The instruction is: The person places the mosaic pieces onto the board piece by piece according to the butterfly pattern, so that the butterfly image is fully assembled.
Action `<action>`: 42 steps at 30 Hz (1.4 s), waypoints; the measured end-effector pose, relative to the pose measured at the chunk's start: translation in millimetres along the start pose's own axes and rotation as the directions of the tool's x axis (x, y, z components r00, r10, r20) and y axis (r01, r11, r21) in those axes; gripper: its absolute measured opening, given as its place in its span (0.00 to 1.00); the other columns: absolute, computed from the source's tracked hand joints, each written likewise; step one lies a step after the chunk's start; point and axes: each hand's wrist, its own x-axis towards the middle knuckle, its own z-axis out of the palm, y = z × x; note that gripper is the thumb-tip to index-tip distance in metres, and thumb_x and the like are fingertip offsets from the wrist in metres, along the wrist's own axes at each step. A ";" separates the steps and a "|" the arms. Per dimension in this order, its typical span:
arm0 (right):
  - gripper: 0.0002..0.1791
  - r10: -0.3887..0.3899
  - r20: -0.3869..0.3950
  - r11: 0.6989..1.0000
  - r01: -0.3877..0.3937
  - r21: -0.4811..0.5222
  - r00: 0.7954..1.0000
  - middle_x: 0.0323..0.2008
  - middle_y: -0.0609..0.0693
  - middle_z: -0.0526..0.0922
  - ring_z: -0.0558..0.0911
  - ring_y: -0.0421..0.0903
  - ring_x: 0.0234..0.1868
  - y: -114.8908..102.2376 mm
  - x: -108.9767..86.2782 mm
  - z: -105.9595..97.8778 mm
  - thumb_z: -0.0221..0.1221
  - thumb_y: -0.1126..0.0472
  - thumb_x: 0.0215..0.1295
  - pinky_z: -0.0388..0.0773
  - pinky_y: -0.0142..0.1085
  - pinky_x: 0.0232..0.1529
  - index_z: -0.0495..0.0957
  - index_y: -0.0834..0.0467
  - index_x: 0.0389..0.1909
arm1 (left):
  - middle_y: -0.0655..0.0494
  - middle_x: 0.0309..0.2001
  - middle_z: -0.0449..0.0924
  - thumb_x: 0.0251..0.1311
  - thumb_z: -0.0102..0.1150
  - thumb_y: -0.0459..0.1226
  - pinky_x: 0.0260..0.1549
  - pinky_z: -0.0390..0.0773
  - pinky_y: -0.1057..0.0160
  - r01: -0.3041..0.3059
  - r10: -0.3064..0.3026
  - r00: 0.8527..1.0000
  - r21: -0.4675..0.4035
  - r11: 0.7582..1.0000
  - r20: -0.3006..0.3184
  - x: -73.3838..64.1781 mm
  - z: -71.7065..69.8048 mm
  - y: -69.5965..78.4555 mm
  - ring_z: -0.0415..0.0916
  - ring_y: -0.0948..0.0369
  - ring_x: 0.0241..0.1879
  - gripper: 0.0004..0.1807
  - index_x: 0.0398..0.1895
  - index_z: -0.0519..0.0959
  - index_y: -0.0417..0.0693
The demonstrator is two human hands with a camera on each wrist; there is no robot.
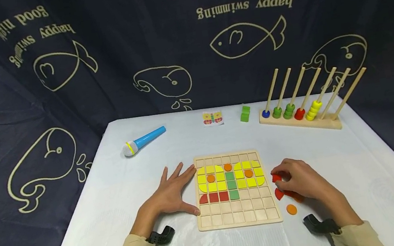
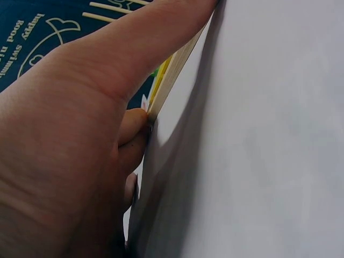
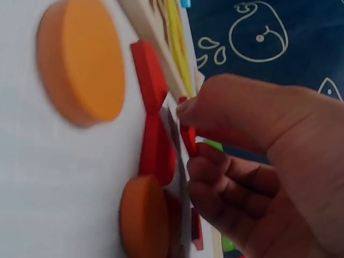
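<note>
My left hand (image 1: 171,192) lies with fingers spread, index fingertip and thumb against the left edge of the wooden grid board (image 1: 238,217). In the left wrist view the thumb (image 2: 145,40) runs along the board's side. Yellow tiles (image 1: 209,169), orange discs, green squares (image 1: 231,185) and a row of red tiles (image 1: 213,197) fill part of the grid. Right of the board, my right hand (image 1: 302,177) pinches a small red tile (image 3: 188,134) between thumb and fingers, just above the table. Loose red tiles (image 3: 149,75) and orange discs (image 3: 91,62) lie beneath and beside it.
At the back stand a butterfly picture card (image 1: 213,119), green blocks (image 1: 245,113) and a peg rack (image 1: 300,120) with coloured beads. A blue toy microphone (image 1: 149,137) lies back left. Dark printed cloth (image 1: 152,27) hangs behind the white table (image 1: 181,146).
</note>
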 end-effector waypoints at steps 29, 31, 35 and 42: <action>0.12 -0.274 0.081 0.960 0.267 0.088 0.958 0.33 0.38 0.73 0.72 0.38 0.35 -65.4 12.2 38.0 0.70 0.55 0.53 0.72 0.29 0.34 0.86 0.47 0.41 | 0.62 0.75 0.47 0.22 0.57 0.81 0.65 0.31 0.38 0.004 -0.004 1.000 0.003 1.000 -0.003 -0.1 -1.3 -1.2 0.36 0.52 0.74 0.73 0.76 0.52 0.56; 0.13 -0.273 0.080 0.960 0.265 0.093 0.959 0.35 0.38 0.73 0.72 0.38 0.36 -66.1 11.6 38.9 0.70 0.55 0.53 0.73 0.29 0.35 0.86 0.47 0.41 | 0.62 0.75 0.47 0.22 0.56 0.81 0.65 0.30 0.38 0.005 -0.005 1.000 -0.001 1.000 0.000 0.3 -0.6 -1.0 0.36 0.52 0.74 0.73 0.76 0.52 0.56; 0.12 -0.272 0.065 0.958 0.264 0.110 0.960 0.36 0.38 0.73 0.72 0.38 0.36 -65.3 9.3 37.8 0.70 0.56 0.54 0.73 0.29 0.36 0.86 0.47 0.41 | 0.63 0.75 0.47 0.22 0.56 0.82 0.65 0.31 0.37 -0.001 0.001 1.000 -0.004 1.000 -0.001 1.3 0.0 -0.2 0.36 0.53 0.74 0.73 0.76 0.52 0.56; 0.10 -0.264 0.036 0.960 0.259 0.111 0.964 0.36 0.36 0.75 0.73 0.38 0.36 -54.0 7.7 28.0 0.69 0.60 0.54 0.74 0.32 0.37 0.85 0.47 0.38 | 0.61 0.75 0.48 0.22 0.57 0.81 0.64 0.32 0.35 -0.018 0.018 1.000 -0.003 1.000 -0.016 0.7 0.1 -0.4 0.37 0.52 0.74 0.73 0.76 0.53 0.54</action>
